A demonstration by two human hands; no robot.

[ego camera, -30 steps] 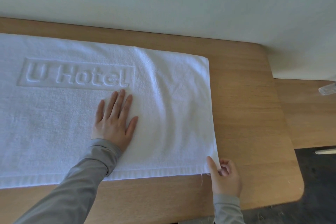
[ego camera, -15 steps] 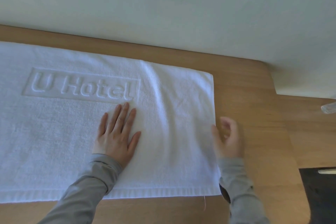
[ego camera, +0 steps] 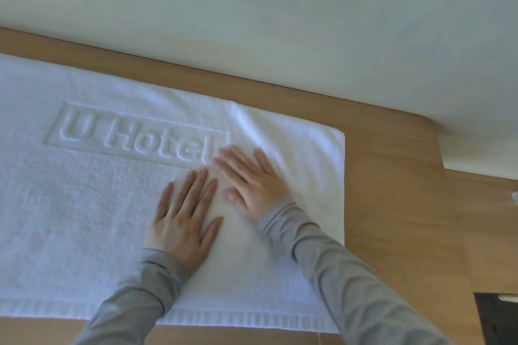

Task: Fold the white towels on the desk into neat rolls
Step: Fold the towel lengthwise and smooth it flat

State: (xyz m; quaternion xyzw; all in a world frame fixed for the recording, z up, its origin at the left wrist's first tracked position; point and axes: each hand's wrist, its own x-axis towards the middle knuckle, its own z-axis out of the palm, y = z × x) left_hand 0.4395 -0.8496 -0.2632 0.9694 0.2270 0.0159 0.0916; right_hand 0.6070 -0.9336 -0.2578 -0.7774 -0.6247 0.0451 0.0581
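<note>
A white towel (ego camera: 92, 221) lies spread flat on the wooden desk (ego camera: 392, 199), embossed with the words "U Hotel" near its far edge. Its left part runs out of view. My left hand (ego camera: 185, 216) rests palm down on the towel just below the lettering, fingers straight and spread. My right hand (ego camera: 249, 179) lies flat beside it to the right, fingers pointing toward the lettering's end. Both hands press the cloth and hold nothing. A soft crease runs down the towel near my right hand.
A pale wall (ego camera: 280, 22) borders the desk's far edge. The desk's rounded right end is bare wood, with a lower wooden surface (ego camera: 490, 232) beyond it. A dark floor patch (ego camera: 496, 319) shows at the bottom right.
My right hand let go of the towel's near right corner, travelled up along the right edge and now lies flat on the towel beside my left hand. My left hand stayed put.
</note>
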